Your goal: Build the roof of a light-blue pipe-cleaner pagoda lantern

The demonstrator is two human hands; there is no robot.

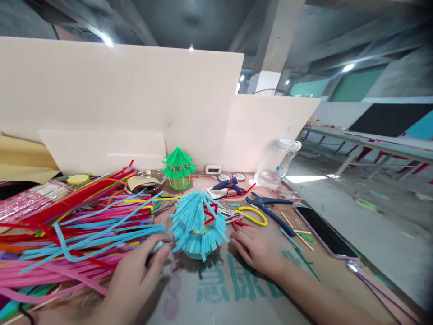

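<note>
A small pavilion model of light blue pipe cleaners [199,223] stands upright on the table before me, with a red pipe-cleaner lattice on its right side. To its left, my left hand [140,271] is curled, and a short light blue pipe cleaner piece [158,246] shows between thumb and forefinger. My right hand [259,250] lies on the table right of the model, fingers loosely stretched and holding nothing visible. Its fingertips are close to the blue fringe; whether they touch is unclear. Behind stands a finished-looking green pavilion model [178,169].
Loose pipe cleaners [84,239] cover the left side. Beyond the model lie yellow-handled scissors [252,215], blue-handled pliers [270,210] and a glue gun [228,185]. A timer [213,169], metal bowl [147,180] and water bottle [275,164] stand behind; a phone [324,232] lies right.
</note>
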